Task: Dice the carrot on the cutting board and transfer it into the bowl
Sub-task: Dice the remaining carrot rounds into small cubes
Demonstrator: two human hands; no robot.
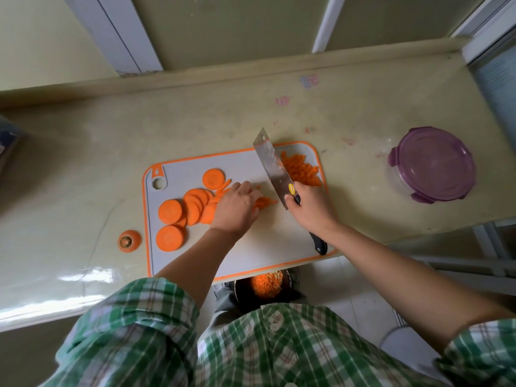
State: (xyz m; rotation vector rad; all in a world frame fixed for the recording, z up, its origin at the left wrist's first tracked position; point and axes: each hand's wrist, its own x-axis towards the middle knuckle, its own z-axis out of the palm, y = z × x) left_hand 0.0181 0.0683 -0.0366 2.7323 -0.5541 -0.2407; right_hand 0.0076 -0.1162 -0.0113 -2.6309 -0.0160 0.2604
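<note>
Round orange carrot slices [170,212] are found overlapped on the left half of a grey plastic cutting board [262,247] with an orange rim. A bundle of thin carrot strips [265,202] is held at the board's middle under the left hand [237,208], whose fingers are bent down onto it; the fingertips are hidden. A pile of diced carrot [301,169] is noted at the board's far right corner.

A steel cleaver [272,169] with a black handle is gripped by the right hand [310,209], fingers wrapped round the handle just behind the blade. The blade stands between the strips and the diced pile and partly hides the pile.

Below the board's near edge a dark bowl [240,291] holding more diced carrot is seen, partly covered by the board and a green plaid shirt [279,353].

On the cream countertop [83,177], a cut carrot stem end [129,241] lies just left of the board. A round clear container with a purple clip lid [431,169] stands well apart to the right.
</note>
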